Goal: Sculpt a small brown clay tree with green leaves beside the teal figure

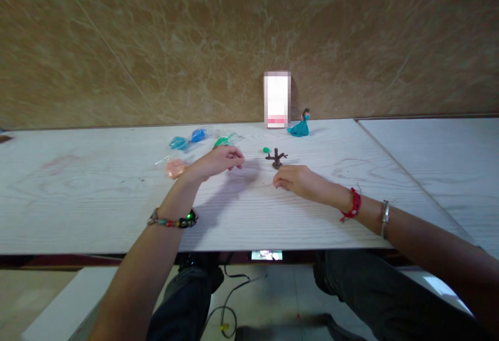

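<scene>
My left hand [226, 161] hovers over the white table, its fingers curled together in a pinch. Whatever might be between those fingertips is too small to make out. Just behind it lies a clear bag of green clay [223, 141], partly covered by the hand. My right hand [295, 179] is low at the tabletop with fingers closed, and any content is hidden. Near its fingertips stands a small brown tree-like trunk with bare branches [276, 159]. A little green lump [266, 149] sits beside the trunk's left branch.
Bags of teal clay [179, 143], blue clay [198, 134] and peach clay [175, 168] lie left. A phone-like upright screen [277, 96] leans on the marbled wall, beside a figurine in a teal dress [300, 128]. The table's [97, 200] front edge is near my legs.
</scene>
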{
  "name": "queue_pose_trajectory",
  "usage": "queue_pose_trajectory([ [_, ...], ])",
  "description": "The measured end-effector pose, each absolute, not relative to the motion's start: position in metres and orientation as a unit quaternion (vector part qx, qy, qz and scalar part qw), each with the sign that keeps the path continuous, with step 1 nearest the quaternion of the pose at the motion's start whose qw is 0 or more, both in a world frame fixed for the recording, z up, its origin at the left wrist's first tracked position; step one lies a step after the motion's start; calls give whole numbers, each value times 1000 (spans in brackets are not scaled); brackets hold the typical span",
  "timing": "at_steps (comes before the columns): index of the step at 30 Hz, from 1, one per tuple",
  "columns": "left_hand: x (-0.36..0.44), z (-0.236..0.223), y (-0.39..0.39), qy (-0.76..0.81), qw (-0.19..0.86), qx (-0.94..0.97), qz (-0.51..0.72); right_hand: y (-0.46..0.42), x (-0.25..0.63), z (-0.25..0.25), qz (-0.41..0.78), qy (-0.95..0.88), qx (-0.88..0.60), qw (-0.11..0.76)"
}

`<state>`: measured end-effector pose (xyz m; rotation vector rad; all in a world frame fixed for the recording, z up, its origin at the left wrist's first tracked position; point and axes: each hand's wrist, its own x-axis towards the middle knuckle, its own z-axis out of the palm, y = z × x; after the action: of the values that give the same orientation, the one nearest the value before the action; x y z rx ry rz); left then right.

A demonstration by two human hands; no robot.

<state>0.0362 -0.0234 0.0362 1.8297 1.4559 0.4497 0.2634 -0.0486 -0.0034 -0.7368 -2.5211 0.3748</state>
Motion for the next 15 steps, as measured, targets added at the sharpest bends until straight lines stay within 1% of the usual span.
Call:
queue_pose_trajectory([
  [2, 35, 38, -22, 574, 354, 709, 204, -49, 265, 0, 170, -908, -301, 235],
  [6, 43, 33, -22, 557, 375, 709, 217, -48, 269, 6, 222, -883, -318, 265],
  [8, 46, 31, -23, 549, 381, 712, 218, -47, 271, 6, 204, -897, -292, 263],
  [12, 49, 29, -23, 542, 393, 712, 210, -44, 270, 0, 138, -942, -241, 191],
  [15, 46, 27, -22, 543, 399, 711, 203, -43, 268, -5, 114, -950, -236, 172],
])
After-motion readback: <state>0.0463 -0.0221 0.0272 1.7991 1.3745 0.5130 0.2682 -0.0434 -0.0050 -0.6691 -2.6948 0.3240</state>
